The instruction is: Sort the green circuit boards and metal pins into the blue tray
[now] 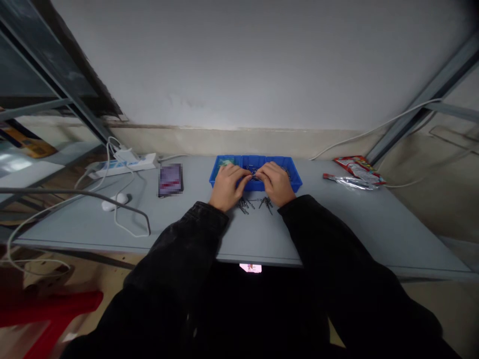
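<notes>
While both hands work at the middle of the grey table [337,224], the layout reads left to right, with twelve o'clock straight ahead of the wearer. At ten o'clock, a white power strip [121,165] lies near the back wall, with white cables [127,231] looping toward the near edge past a white oval object [114,201], possibly a mouse, though its kind is unclear. At eleven o'clock, a phone [170,179] lies flat, its surface blurred. At twelve o'clock sits a shallow blue plastic tray [254,162], centred ahead of the body, apparently so that both hands reach it equally. The left hand [227,187] and right hand [274,183] sit over its near rim, fingers curled inward until they nearly meet at the centre. Small dark metal pieces [255,173] show between them in the tray, directly beneath the fingers. Whether either hand is pinching a piece or only hovering cannot be told, since the fingers hide the contact. More loose metal pieces [254,203] lie on the table just in front of the tray, below both hands. At two o'clock, red foil packets [357,168] and a silver foil strip [350,182] sit well to the side, apparently kept away from the working area.
</notes>
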The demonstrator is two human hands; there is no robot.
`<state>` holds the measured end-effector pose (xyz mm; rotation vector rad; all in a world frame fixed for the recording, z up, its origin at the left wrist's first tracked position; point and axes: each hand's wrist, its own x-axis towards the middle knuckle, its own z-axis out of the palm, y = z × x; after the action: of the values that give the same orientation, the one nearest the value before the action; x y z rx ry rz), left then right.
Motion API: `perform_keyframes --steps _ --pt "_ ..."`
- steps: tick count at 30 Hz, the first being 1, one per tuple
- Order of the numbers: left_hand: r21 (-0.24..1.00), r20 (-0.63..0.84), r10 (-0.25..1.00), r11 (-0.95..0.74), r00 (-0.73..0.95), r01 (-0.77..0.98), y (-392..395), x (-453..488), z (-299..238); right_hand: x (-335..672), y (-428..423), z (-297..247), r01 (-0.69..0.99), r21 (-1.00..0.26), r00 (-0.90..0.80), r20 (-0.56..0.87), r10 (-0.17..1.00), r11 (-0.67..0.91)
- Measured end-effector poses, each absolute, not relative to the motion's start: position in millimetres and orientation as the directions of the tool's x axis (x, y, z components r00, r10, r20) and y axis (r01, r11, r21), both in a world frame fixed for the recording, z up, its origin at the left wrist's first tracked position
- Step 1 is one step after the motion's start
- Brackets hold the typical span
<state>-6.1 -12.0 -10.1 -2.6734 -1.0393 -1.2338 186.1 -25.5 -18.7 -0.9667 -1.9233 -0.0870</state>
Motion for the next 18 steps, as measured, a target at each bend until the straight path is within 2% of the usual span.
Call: perform_keyframes --steps 8,11,14,18 --pt "0.276 0.700 0.590 -0.743 0.403 0.609 -7 -10 -6 191 -26 -15 0.640 -0.333 -0.152 0.829 0.539 0.692" --pt "0.292 0.704 0.589 -0.749 0.396 0.595 -4 -14 -4 194 -25 -16 0.687 -0.326 -0.056 0.867 0.495 0.649" --pt "0.265 0.674 0.560 -0.792 0.482 0.550 -2 -18 -2 198 -21 -17 0.764 -0.353 0.053 0.869 0.492 0.540" --pt "0.164 0.560 0.481 -0.862 0.675 0.479 -4 -18 -3 202 -17 -19 0.831 -0.344 0.055 0.832 0.551 0.437"
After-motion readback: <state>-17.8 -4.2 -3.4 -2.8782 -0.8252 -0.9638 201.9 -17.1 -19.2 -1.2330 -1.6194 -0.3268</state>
